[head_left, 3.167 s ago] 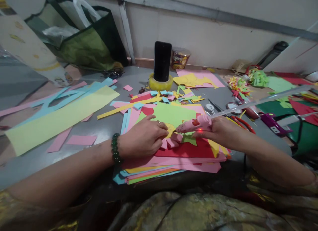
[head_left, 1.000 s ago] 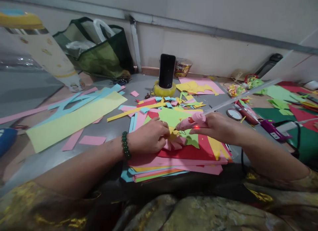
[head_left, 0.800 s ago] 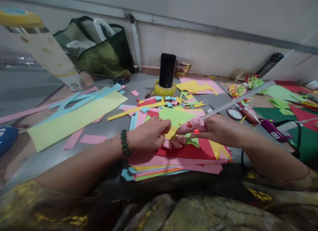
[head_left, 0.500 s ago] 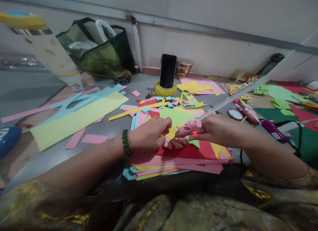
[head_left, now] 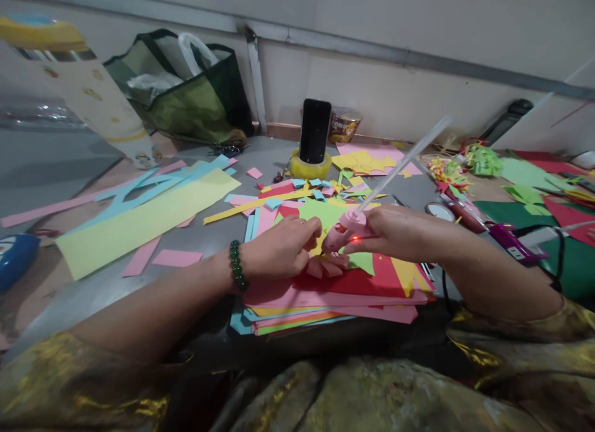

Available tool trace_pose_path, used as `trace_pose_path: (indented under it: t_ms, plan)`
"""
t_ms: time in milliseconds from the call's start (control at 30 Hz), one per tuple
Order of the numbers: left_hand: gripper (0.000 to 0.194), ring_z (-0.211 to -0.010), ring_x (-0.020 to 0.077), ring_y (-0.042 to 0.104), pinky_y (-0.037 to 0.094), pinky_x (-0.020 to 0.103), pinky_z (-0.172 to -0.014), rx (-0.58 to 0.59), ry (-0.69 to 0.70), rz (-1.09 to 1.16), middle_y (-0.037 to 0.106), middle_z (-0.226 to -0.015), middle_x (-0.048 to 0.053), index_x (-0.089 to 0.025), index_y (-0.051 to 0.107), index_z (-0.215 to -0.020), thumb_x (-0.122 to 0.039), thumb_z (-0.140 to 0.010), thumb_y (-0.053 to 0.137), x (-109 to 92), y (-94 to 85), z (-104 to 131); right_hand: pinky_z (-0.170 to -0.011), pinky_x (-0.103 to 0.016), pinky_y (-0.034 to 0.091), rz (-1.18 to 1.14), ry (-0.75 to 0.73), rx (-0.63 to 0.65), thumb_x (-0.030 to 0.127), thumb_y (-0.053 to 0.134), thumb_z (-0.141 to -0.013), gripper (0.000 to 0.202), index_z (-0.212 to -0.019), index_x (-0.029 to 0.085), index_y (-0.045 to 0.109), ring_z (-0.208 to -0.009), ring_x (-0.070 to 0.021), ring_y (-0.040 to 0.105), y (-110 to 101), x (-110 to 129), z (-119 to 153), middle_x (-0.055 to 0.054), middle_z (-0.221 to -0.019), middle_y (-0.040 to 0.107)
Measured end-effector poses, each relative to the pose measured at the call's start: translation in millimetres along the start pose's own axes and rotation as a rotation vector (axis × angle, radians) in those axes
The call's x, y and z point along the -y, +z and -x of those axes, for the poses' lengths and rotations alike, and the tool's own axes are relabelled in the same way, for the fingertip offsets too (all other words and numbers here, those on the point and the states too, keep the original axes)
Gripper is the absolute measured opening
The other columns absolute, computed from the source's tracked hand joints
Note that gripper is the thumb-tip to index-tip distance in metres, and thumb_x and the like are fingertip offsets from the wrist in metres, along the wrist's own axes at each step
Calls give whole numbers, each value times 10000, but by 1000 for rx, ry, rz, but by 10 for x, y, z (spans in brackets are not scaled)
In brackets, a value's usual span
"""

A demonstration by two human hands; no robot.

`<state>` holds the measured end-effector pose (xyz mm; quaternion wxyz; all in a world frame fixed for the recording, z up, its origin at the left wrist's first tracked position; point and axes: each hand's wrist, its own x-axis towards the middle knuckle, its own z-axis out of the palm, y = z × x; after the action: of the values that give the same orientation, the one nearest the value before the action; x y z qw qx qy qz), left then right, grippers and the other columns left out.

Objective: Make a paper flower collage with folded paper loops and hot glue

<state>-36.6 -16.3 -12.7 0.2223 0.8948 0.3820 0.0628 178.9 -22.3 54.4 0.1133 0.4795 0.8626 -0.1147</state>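
My right hand point(head_left: 390, 233) is wrapped round a pink glue gun point(head_left: 343, 229), with a long clear glue stick point(head_left: 400, 168) rising from its back end and a red light glowing at its side. The gun's tip points down at a pink and yellow paper flower point(head_left: 328, 268); whether it touches is hidden. My left hand point(head_left: 283, 246), wearing a dark green bead bracelet point(head_left: 237, 266), has its fingers curled in a pinch at the flower's left edge. Beneath both hands lies a stack of coloured paper point(head_left: 334, 300), topped with red and green pieces.
A phone point(head_left: 315, 131) leans upright on a yellow tape roll point(head_left: 310, 165). Paper strips point(head_left: 153, 224) lie at left, near a tall bottle point(head_left: 93, 88) and a green bag point(head_left: 195, 94). At right are a purple power bank point(head_left: 518, 243), cords and finished paper flowers point(head_left: 449, 175).
My right hand has turned the glue gun more upright and moved it slightly left, so the glue stick now points more steeply upward. My left hand stays almost still at the flower.
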Motion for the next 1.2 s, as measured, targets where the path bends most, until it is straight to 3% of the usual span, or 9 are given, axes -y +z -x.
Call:
trace_pose_path:
  t_ms: [100,233,433,500,667,800,967,1100,1200]
  plan:
    - [301,-840,221,659,439,309,-667,4,29,75,715,-896,35,-208,517,-907,10,-701,492,22,10,-5,-602,-281,353,60,37,41,496,536,-954,378,-912,180,739,-646,-166,546,-22,31,-49,-43,-710,645]
    - [313,-853,221,673,458,304,-678,9,31,113,733,-902,36,-212,506,-885,21,-678,491,29,7,0,-588,-288,358,61,6,0,524,543,-941,381,-856,203,732,-645,-178,553,-38,14,-48,-47,-702,638]
    - [302,-876,223,683,484,303,-699,37,10,171,742,-908,41,-219,472,-865,18,-679,499,-13,-34,12,-736,-302,435,9,-24,-137,541,530,-944,395,-1099,243,737,-854,-218,628,9,-44,24,-67,-933,699]
    - [297,-878,228,679,478,305,-690,41,-17,136,734,-922,55,-212,483,-883,14,-692,504,-22,-43,9,-772,-304,439,6,-42,-122,510,528,-954,375,-1122,245,732,-889,-217,631,32,-40,29,-68,-978,697]
    - [277,-868,234,661,468,314,-681,34,-43,36,705,-951,72,-196,512,-924,-12,-716,513,-21,-39,2,-750,-303,430,33,-71,-72,407,538,-961,293,-1054,213,737,-873,-214,628,56,-7,34,-77,-959,686]
    - [219,-840,230,642,465,316,-677,22,-24,-15,692,-943,84,-192,506,-910,-41,-752,509,-13,-31,3,-710,-287,417,6,-165,-65,429,486,-991,313,-986,242,737,-807,-187,619,44,7,60,-44,-875,674]
    - [278,-855,233,646,475,322,-694,21,8,17,705,-965,87,-190,515,-947,-27,-723,501,-12,-38,1,-654,-295,393,89,-88,-102,415,533,-960,282,-993,212,726,-759,-198,604,45,31,55,-60,-834,662]
    - [203,-841,249,646,471,331,-681,11,-4,-47,698,-940,100,-193,509,-911,-56,-761,515,-14,-35,1,-656,-288,403,58,-142,-70,448,482,-986,337,-937,227,733,-738,-186,611,51,47,62,-51,-808,667]
    - [238,-857,240,657,480,322,-695,10,1,-7,709,-968,99,-193,502,-915,-27,-744,503,-11,-28,4,-688,-299,425,87,-74,-69,437,516,-970,326,-1006,205,742,-792,-206,635,46,43,56,-78,-888,700]
